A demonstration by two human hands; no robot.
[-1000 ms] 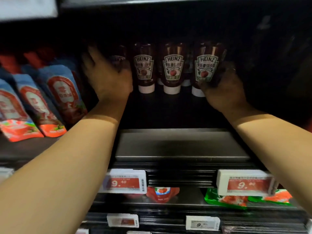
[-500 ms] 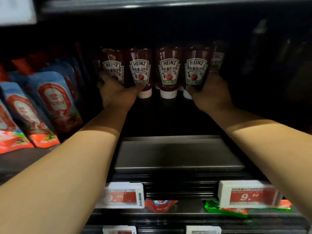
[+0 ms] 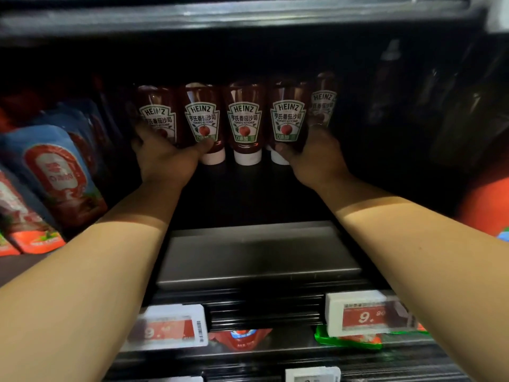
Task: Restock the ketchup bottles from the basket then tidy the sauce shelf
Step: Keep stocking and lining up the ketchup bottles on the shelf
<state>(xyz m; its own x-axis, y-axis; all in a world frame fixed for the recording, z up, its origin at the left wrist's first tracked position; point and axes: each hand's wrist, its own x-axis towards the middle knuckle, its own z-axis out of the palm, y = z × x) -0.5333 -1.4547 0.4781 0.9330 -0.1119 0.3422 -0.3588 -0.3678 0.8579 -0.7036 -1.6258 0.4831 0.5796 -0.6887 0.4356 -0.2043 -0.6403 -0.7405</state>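
Left hand (image 3: 165,158) curls round the leftmost ketchup bottle (image 3: 157,117), thumb reaching across the neighbour's base. Right hand (image 3: 316,153) grips the fourth bottle (image 3: 287,117) low down. Between the hands, two bottles (image 3: 243,119) stand cap-down, deep on the shelf (image 3: 256,255). Blue pouches (image 3: 60,172) left of left hand.

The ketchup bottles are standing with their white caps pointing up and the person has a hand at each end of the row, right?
Not quite. The head view shows the ketchup bottles standing upside down, white caps at the bottom on the shelf. The rest holds: the left hand is at the left end of the row and the right hand at the right end.
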